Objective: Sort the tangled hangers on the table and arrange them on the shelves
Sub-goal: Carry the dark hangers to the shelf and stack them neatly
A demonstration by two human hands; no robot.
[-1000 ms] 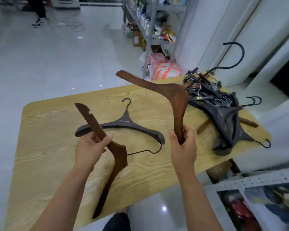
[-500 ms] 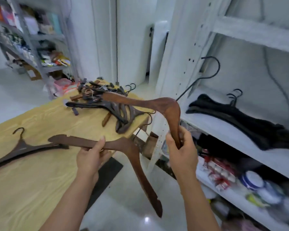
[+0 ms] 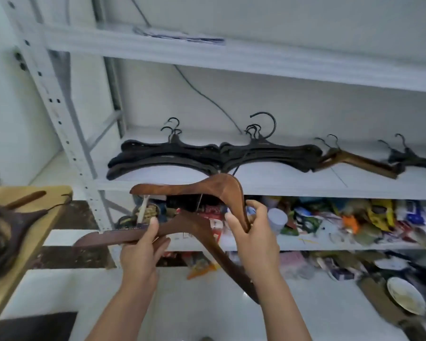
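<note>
My left hand [image 3: 143, 249] grips one arm of a brown wooden hanger [image 3: 194, 227] held low in front of the shelving. My right hand [image 3: 251, 237] grips the lower arm of a second brown wooden hanger [image 3: 207, 187], raised just below the middle shelf [image 3: 280, 183]. On that shelf lie two stacks of black hangers [image 3: 167, 156] [image 3: 268, 153], a brown wooden hanger [image 3: 359, 161] and more black hangers [image 3: 413, 158] at the right. A tangled dark pile of hangers [image 3: 5, 225] sits on the wooden table [image 3: 42, 232] at the left edge.
A white perforated upright post [image 3: 67, 143] stands between table and shelves. The lower shelf [image 3: 330, 242] holds several mixed packets and jars. More clutter and a plate [image 3: 406, 299] lie on the floor at the right. A dark mat [image 3: 35, 326] lies at bottom left.
The view has swung right from the table to face the shelves. Both hands still hold their wooden hangers, now carried up close to the middle shelf.
</note>
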